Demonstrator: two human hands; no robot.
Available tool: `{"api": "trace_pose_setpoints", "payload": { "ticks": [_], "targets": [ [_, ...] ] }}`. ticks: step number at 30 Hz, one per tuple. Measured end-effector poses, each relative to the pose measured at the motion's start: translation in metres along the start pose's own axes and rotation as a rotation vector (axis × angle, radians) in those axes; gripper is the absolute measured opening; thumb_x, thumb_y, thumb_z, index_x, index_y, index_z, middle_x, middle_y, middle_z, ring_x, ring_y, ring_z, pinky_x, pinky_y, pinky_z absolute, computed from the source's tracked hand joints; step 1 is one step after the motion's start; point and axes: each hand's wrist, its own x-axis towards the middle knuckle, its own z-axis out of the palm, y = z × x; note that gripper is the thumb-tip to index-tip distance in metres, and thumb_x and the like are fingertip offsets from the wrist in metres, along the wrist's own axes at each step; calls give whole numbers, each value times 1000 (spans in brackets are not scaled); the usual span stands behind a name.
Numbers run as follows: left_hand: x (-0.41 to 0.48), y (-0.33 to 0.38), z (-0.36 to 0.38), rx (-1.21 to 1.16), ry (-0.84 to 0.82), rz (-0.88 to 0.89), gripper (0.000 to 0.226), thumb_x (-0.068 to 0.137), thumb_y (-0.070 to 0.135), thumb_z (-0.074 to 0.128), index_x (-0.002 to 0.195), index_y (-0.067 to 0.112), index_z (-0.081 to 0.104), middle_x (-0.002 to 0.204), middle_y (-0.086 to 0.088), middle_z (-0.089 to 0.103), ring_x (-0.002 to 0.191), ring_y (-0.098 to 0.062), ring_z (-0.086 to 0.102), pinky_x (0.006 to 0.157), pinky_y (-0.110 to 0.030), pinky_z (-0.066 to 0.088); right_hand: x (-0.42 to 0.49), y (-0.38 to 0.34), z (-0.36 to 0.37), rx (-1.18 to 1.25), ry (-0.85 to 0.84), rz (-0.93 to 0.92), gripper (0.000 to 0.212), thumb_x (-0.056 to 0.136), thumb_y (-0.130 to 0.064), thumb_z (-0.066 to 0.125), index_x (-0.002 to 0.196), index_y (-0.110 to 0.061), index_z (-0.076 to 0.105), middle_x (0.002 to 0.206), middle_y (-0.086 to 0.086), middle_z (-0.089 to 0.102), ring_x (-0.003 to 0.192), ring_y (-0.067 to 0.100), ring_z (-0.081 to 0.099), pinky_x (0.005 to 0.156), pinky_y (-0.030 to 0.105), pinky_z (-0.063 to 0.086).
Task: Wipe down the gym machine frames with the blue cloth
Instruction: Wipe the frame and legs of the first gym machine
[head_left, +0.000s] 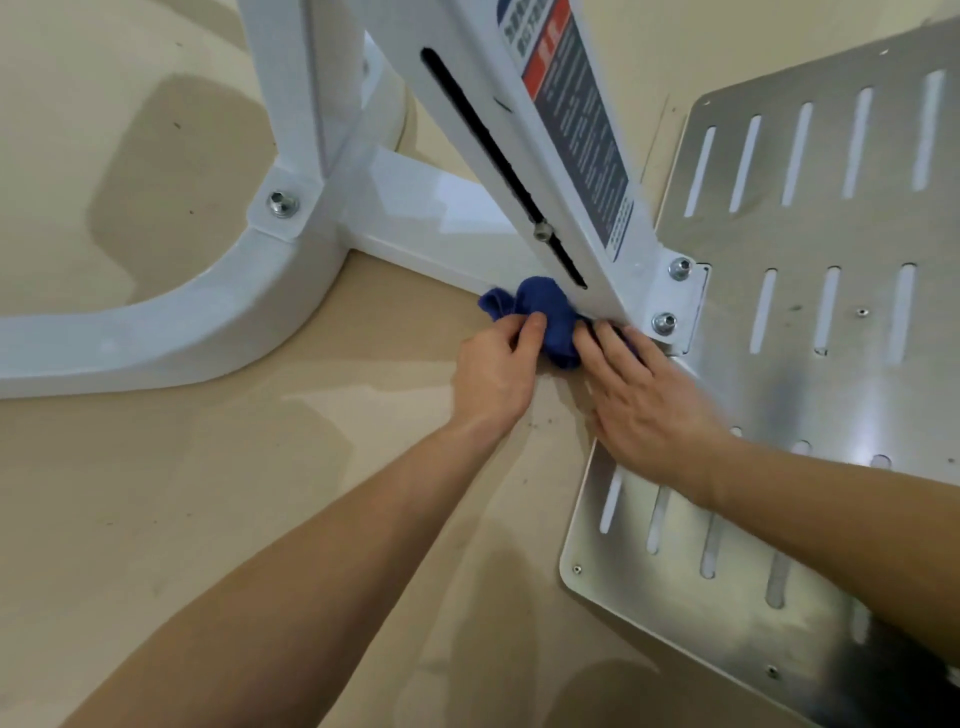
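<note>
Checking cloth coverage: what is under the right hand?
Bunched blue cloth shows beneath the right hand, beside the white metal frame; the rest under the palm is covered.

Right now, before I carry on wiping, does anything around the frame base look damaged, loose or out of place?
Nothing looks damaged. The bolts on the white frame look seated. Only a few dark specks lie on the floor by the left hand, and the slotted metal plate shows a dull smudge.
</note>
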Motion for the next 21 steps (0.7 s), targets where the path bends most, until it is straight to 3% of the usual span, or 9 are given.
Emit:
{"api": "trace_pose_setpoints", "payload": {
  "ticks": [2,4,7,9,11,14,16,21],
  "targets": [
    [-2,6,9,29,-16,33,23,97,30,52,75,24,58,68,4,60,69,-21,58,60,-31,33,-14,4,-4,-14,-79,25,58,100,-40,32,139,-3,54,160,25,15,143,44,12,115,56,17],
    [-2,10,9,-13,16,-4,14,94,25,55,85,18,63,76,1,66,73,-22,62,61,-30,37,-15,-1,-12,1,-82,50,61,101,-45,29,136,-4,56,160,23,17,142,43,17,113,54,21],
    [7,1,-13,-16,190,-62,19,93,27,57,107,19,68,92,-1,73,83,-19,65,69,-29,45,10,-17,-27,5,10,78,66,101,-49,26,140,-2,52,162,20,12,138,40,21,110,50,23],
    [16,-10,-29,-47,264,-78,21,92,30,57,109,21,67,94,2,72,86,-17,66,75,-31,52,32,-26,-31,-28,51,73,69,101,-50,21,147,-2,40,164,19,5,139,39,17,112,48,20],
    [18,-13,-27,-42,208,-64,19,92,30,56,102,18,67,88,1,71,81,-20,65,72,-34,52,40,-28,-27,-57,23,69,69,102,-50,18,151,-2,30,164,18,4,142,38,16,113,49,17],
    [1,3,1,-36,52,-25,15,92,24,60,95,11,66,80,-1,66,74,-21,60,63,-29,39,8,-17,-15,-56,-89,88,69,102,-52,16,153,-6,27,164,15,12,147,36,11,115,49,13],
    [-8,13,20,-109,-41,-20,12,91,23,63,92,11,65,80,-1,68,75,-20,62,65,-29,42,-16,-8,-14,-14,-102,133,68,101,-51,24,148,-4,39,160,17,24,143,38,20,112,49,19],
    [-14,23,41,-293,-167,-129,34,76,33,66,80,0,61,76,-18,68,66,-24,60,69,-48,54,-36,7,-20,127,44,253,44,88,-29,55,116,4,64,137,22,52,106,40,51,79,47,40]
  ]
}}
